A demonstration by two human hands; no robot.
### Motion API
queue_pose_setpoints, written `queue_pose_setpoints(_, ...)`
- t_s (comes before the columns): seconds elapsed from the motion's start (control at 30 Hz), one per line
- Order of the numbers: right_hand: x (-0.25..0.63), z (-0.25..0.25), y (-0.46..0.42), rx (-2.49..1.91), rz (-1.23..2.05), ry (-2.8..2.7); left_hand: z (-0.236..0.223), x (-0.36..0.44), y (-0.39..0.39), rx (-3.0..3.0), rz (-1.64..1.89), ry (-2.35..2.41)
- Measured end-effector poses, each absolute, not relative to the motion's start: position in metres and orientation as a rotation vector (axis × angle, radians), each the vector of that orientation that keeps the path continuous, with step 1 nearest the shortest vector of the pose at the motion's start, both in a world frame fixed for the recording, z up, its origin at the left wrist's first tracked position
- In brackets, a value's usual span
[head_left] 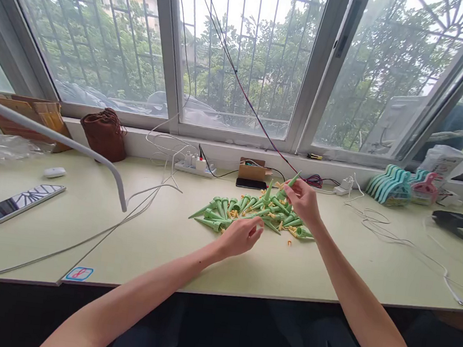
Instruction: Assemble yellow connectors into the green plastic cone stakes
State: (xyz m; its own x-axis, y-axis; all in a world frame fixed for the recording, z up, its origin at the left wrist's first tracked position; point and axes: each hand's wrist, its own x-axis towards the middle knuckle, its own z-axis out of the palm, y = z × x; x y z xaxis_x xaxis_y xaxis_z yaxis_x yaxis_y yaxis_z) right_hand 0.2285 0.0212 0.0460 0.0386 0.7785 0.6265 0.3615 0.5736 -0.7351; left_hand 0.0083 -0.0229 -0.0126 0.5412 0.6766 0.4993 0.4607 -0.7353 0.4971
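A pile of green plastic cone-shaped spikes (pixel 249 202), mixed with small yellow-orange pieces, lies on the table. My right hand (pixel 302 199) is above the pile's right side, its fingers closed on a green cone spike (pixel 294 178) whose tip points up and to the right. My left hand (pixel 241 236) is at the front edge of the pile with its fingers curled together. Whatever is in those fingers, if anything, is too hidden to make out. One small orange piece (pixel 289 243) lies apart, in front of the pile between my hands.
Behind the pile are a black phone (pixel 251 184), a small cardboard box (pixel 252 170) and a power strip (pixel 196 166). White cables (pixel 126 220) cross the left side. A charging phone (pixel 12 205) lies far left; small hangers (pixel 389 186) stand at the right.
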Motion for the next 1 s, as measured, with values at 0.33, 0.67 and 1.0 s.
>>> queue_pose_setpoints(0.33, 0.210, 0.064, 0.059, -1.141, 0.029, -1.608, -0.013, 0.005, -0.021, 2.520, 0.971, 0.906)
queue_pose_setpoints(0.67, 0.227, 0.031, 0.055, -1.333, 0.039, -1.667, -0.014, 0.007, -0.022, 2.570, 0.975, 0.863)
queue_pose_setpoints(1.0, 0.225, 0.027, 0.061, -1.746, -0.032, -2.005, -0.019, 0.003, -0.012, 2.536, 1.065, 0.915)
